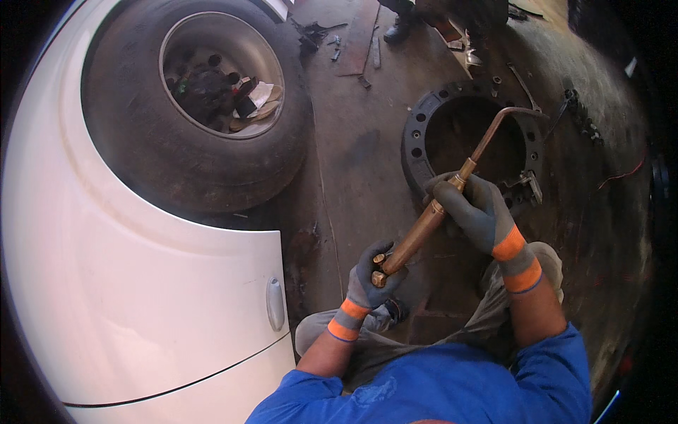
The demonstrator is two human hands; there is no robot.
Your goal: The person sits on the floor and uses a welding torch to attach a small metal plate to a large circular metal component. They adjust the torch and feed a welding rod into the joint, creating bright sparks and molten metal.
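Count: one left hand, one right hand, two gloves, one copper-coloured torch with two end fittings. Larger items: one tyre, one wheel rim, one bolt-holed ring, one white vehicle side, one handle on it. Smaller items: one red wire; scraps near the top edge too small to count reliably.

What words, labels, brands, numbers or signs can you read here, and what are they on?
None can be read.
Brass-coloured torch in the left hand and right hand: no legible marking.
Tyre: no lettering readable on its dark sidewall.
Dark metal ring: any marks are too small or blurred.
White vehicle panel: no text visible.
Blue shirt: a pale patch, no readable word.
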